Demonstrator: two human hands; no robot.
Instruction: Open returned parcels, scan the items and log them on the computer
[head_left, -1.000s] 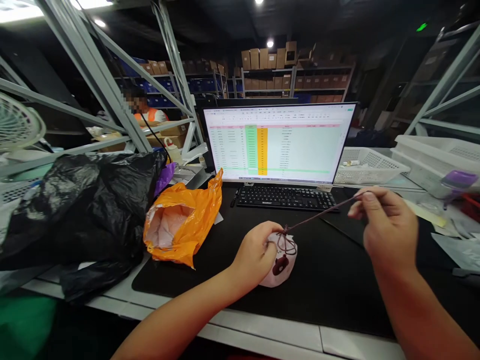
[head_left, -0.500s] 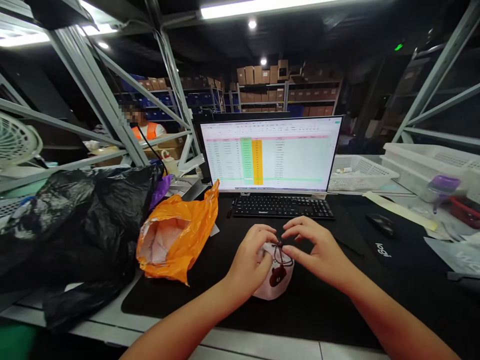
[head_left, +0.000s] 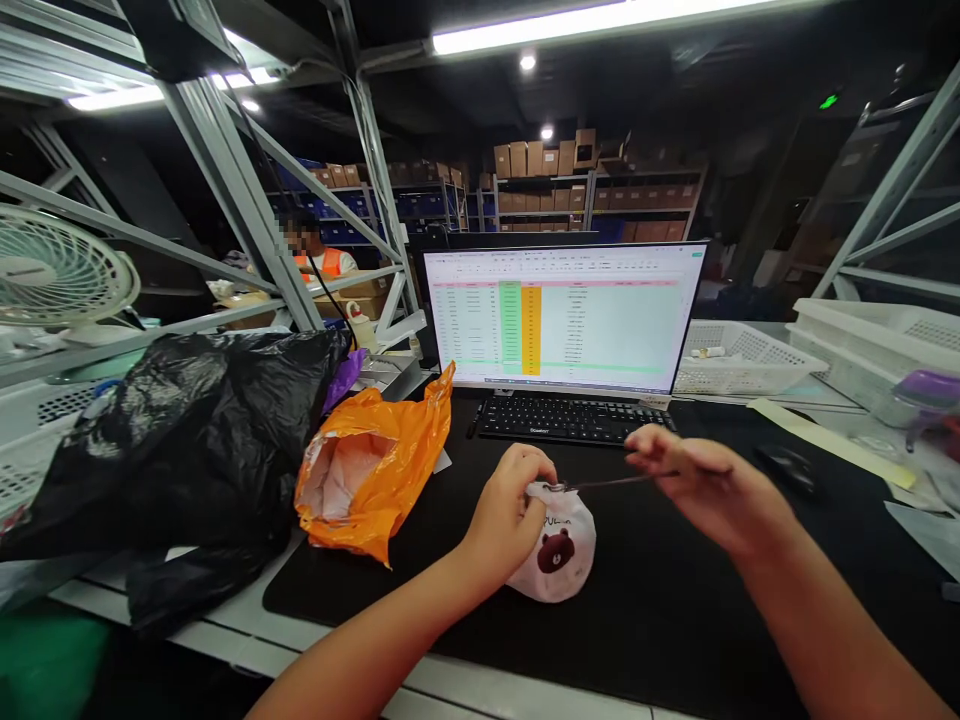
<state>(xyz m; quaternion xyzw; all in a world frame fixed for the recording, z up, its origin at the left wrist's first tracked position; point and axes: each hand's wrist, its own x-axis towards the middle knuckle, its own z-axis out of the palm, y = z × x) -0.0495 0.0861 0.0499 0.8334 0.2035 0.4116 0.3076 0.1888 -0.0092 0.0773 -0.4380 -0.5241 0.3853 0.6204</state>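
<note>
A small white drawstring pouch [head_left: 559, 565] with a brown bear face stands on the black desk mat [head_left: 675, 610]. My left hand [head_left: 514, 510] is closed on the gathered neck of the pouch, thumb in front and fingers behind. Out to the right, my right hand [head_left: 712, 490] grips the dark drawstring [head_left: 619, 482], which stretches taut from the pouch's neck. The right fingers are curled and slightly blurred. Left of the pouch lies an opened orange plastic bag [head_left: 409, 455], its pale inside showing.
Behind the pouch are a keyboard [head_left: 555, 420] and a monitor [head_left: 562, 320]. A black plastic bag [head_left: 217, 440] and a fan [head_left: 60, 265] are at left. A mouse [head_left: 784, 468] and white baskets [head_left: 742, 360] stand at right. Farther back, a person in an orange vest [head_left: 330, 263] is visible.
My right hand has moved right, away from the pouch's neck, drawing the drawstring out straight. My left hand stays on the neck. The view has shifted slightly left.
</note>
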